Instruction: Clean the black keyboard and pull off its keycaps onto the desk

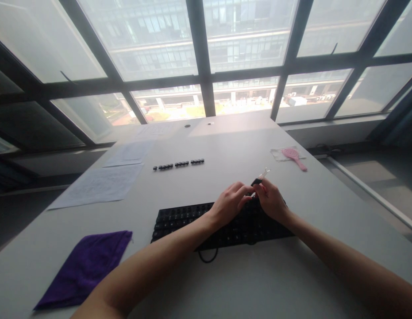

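A black keyboard (186, 219) lies on the grey table (225, 146) in front of me. Both hands hover over its far right part. My right hand (272, 200) is closed round a small clear-handled key puller (260, 177) with a black keycap at its tip. My left hand (229, 204) is curled, its fingertips pinched against the same tool next to the right hand. A row of several removed black keycaps (178, 164) lies farther back on the table.
A purple cloth (88, 268) lies near left. White paper sheets (99, 184) rest at the left edge. A pink brush (294, 157) on a clear bag lies far right. Large windows run behind the table; a cable loops under the keyboard.
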### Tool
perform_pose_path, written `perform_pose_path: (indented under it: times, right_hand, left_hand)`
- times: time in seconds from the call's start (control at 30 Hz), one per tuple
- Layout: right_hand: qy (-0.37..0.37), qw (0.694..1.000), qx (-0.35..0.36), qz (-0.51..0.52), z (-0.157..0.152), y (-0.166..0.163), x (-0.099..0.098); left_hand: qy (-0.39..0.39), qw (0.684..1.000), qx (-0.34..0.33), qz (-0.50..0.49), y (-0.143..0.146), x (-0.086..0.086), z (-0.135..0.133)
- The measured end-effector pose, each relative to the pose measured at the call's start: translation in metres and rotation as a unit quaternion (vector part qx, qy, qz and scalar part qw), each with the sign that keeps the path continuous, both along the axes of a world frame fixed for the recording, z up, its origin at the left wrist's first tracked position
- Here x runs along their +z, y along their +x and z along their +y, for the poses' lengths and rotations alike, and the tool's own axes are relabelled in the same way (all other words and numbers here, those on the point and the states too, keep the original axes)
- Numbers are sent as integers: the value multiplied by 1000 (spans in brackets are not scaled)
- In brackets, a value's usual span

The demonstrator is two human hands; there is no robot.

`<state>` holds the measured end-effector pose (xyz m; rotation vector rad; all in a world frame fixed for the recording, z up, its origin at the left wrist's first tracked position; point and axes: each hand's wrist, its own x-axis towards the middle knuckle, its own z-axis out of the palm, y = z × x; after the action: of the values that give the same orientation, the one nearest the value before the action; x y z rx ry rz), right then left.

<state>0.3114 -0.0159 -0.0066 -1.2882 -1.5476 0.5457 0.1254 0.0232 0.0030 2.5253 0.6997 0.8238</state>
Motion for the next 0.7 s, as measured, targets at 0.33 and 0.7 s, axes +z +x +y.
perform_pose_path:
  times: [0.33, 0.7]
  right_hand:
    - [-19, 986, -17, 163, 9, -1, -1]
    - [-24, 982, -21, 184, 12, -3, -8]
  left_hand:
    - [-27, 994, 72, -77, 1, 4, 11]
    - [-136, 977, 158, 41, -15, -6, 58]
